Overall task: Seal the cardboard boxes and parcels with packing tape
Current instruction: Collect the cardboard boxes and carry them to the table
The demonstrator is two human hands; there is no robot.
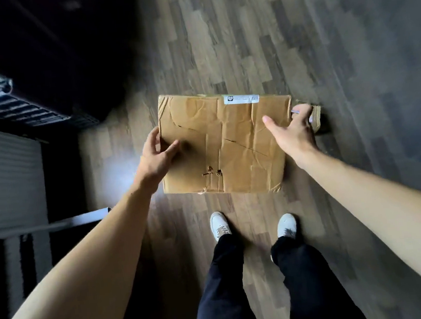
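At far left stands a dark wire rack (pixel 19 105). My left hand (pixel 156 151) grasps the left edge of the creased cardboard box (pixel 223 142), thumb on its top face. The box lies level over the wooden floor (pixel 244 40), ahead of my white shoes (pixel 219 225). My right hand (pixel 291 131) clasps the right edge, thumb on top, fingers curled round the side.
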